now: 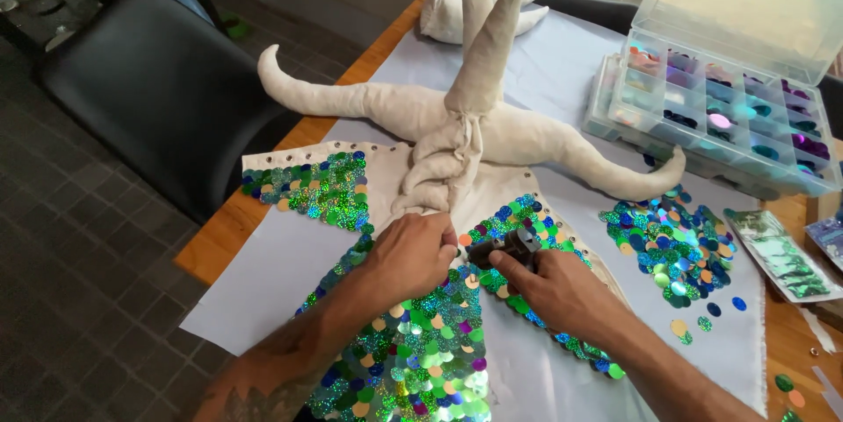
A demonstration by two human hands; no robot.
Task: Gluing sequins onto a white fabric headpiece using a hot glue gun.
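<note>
The left hand (411, 255) is closed, pinching the stuffed cloth figure (457, 137). The right hand (553, 286) grips a black glue gun (505, 248) over the sequinned fabric (421, 343). At the table's (219, 233) middle, a slip could smear glue across finished sequins.

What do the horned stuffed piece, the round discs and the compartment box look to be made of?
Horned stuffed piece: matte off-white woven cloth, probably cotton, with wrinkles and seams. Discs: thin glossy sequins, likely plastic, with holographic glints. Compartment box: clear hard plastic, contents visible through it.
</note>
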